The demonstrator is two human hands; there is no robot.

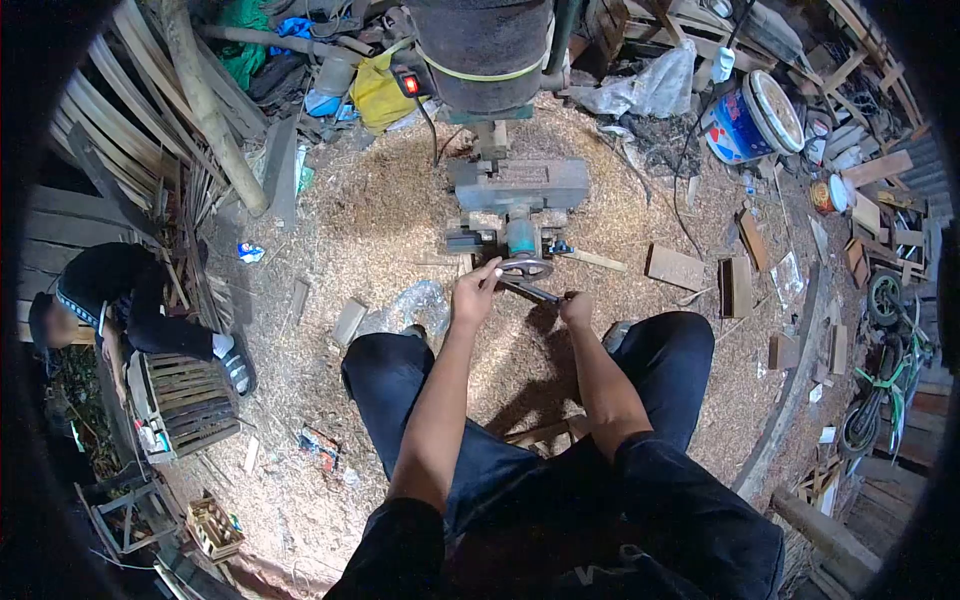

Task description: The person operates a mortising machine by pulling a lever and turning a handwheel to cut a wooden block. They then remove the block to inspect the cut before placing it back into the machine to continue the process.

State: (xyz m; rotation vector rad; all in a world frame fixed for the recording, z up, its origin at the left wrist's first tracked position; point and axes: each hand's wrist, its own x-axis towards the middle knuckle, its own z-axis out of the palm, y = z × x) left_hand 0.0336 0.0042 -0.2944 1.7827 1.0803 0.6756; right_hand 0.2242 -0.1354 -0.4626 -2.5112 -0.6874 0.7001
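Note:
In front of me stands a machine with a dark block-shaped body and a greenish cylindrical head. A round, dark disc with a pale rim sits at its near end. My right hand is closed around one end of a slim metal tool, which slants up and left just below the disc. My left hand is at the disc's left side, fingers drawn together near the tool's other end; what they pinch I cannot tell. My knees are spread on either side.
Wood shavings cover the ground. Wood blocks lie to the right, near a paint bucket and a small green motorbike. A person sits at the left by a slatted crate. A large drum stands behind the machine.

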